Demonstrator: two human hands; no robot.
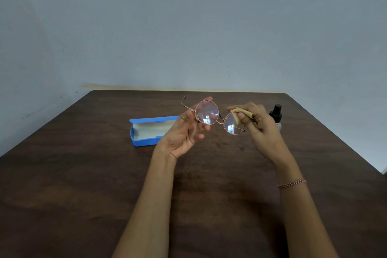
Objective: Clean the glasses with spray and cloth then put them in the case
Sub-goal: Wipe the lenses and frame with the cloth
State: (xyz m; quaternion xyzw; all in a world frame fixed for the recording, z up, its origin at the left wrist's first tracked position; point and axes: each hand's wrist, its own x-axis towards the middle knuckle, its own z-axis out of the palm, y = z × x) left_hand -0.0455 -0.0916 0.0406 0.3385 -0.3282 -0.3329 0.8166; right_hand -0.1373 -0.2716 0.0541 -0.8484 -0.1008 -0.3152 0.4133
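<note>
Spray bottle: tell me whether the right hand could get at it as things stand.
Probably yes. The spray bottle stands on the table just beyond the right hand, nothing between them. But that hand pinches the cloth on the glasses, so it must let go first.

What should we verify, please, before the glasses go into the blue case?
1. The case is open, its visible lining bare: ok.
2. The left hand holds the glasses by one lens rim: ok.
3. The right hand pinches the cloth on the other lens: ok.
4. Lenses clean: cannot tell, only reflections show.
5. Temples folded: not ok, one sticks out past the left hand.
6. The spray bottle stands upright on the table: ok.
</note>
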